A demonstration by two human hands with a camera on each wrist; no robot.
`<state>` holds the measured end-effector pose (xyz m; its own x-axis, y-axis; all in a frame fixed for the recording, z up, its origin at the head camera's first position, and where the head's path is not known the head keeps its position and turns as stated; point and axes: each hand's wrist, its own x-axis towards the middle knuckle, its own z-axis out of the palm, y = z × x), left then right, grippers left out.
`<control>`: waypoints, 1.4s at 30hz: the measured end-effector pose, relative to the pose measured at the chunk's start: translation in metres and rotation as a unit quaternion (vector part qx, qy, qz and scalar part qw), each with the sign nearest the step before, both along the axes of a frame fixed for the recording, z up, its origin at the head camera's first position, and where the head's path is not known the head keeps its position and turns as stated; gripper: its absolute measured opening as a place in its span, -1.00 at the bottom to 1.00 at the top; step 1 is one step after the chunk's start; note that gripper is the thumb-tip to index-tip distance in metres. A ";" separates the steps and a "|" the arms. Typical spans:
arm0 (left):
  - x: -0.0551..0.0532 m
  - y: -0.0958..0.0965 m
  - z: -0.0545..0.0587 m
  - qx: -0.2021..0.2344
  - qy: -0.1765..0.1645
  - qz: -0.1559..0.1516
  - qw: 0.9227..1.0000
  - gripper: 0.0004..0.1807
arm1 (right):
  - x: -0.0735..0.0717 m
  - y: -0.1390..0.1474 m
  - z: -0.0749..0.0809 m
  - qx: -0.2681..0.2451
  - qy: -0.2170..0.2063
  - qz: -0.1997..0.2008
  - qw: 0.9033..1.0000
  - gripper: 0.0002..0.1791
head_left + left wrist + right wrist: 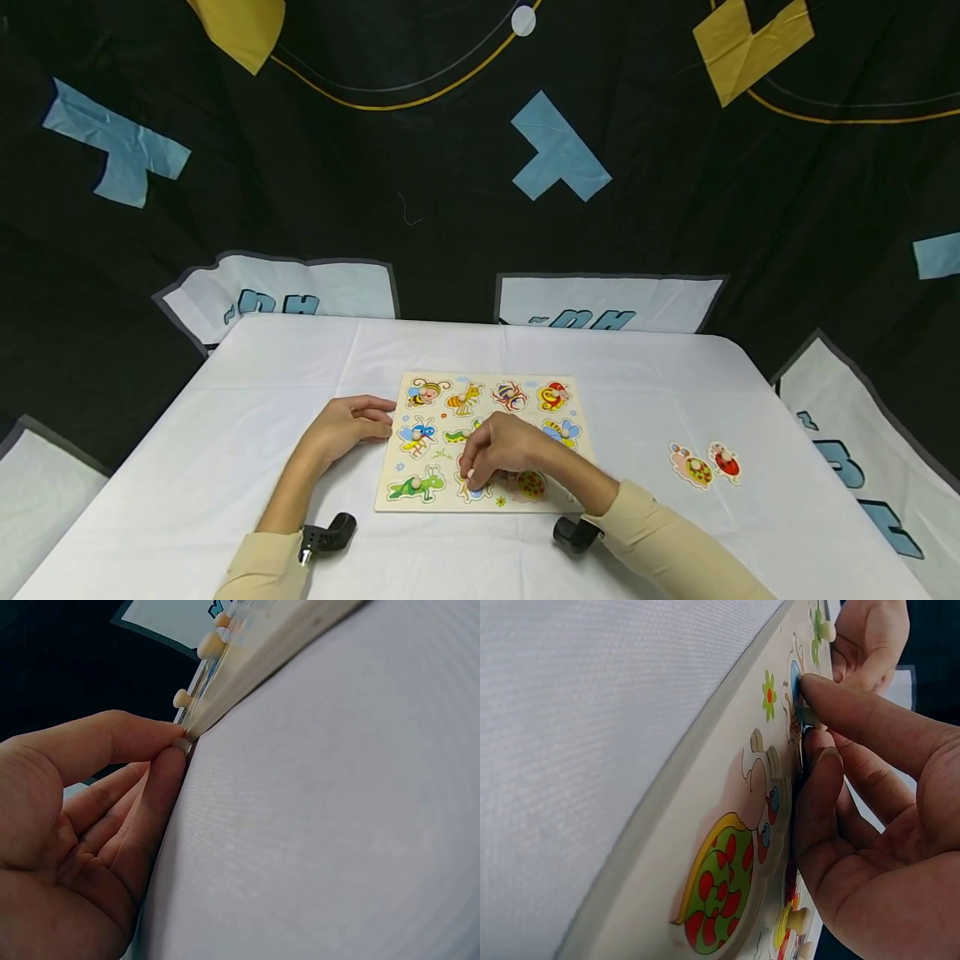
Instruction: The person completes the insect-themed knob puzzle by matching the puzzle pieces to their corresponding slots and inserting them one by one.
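A wooden knobbed puzzle board (393, 500) with insect pictures lies on the white table. My left hand (347, 431) is at its left side, thumb and index fingertips (171, 733) pinching the board's edge. Over the lower middle of the board, my right hand (504, 450) pinches an insect puzzle piece (474, 490) by its pale knob (812, 716). That piece sits at its place in the bottom row, partly hidden by the fingers. Beside it a recess with a printed snail (724, 889) lies bare. Other pieces, such as a green grasshopper (417, 484), sit in the board.
To the right of the board, a snail piece (691, 466) and a red ladybug piece (724, 462) lie side by side on the white tablecloth (645, 550). A black printed curtain (450, 208) hangs behind the table.
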<state>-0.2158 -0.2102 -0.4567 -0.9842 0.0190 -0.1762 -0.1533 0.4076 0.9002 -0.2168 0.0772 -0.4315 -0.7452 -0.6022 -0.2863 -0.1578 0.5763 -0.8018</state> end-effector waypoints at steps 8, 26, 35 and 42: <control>0.000 0.000 0.000 -0.008 0.001 0.003 1.000 -0.49 | -0.001 0.001 0.002 0.000 -0.010 0.004 1.000 -0.85; 0.000 0.000 -0.001 -0.001 0.002 0.002 1.000 -0.48 | -0.012 0.034 0.015 -0.020 -0.023 -0.032 0.999 -0.82; 0.000 0.000 0.000 0.004 0.001 0.000 1.000 -0.48 | -0.014 0.053 0.019 -0.004 -0.016 -0.073 0.997 -0.81; 0.000 -0.001 -0.001 0.001 0.000 -0.001 1.000 -0.48 | -0.017 0.069 0.017 0.008 -0.001 -0.088 0.996 -0.79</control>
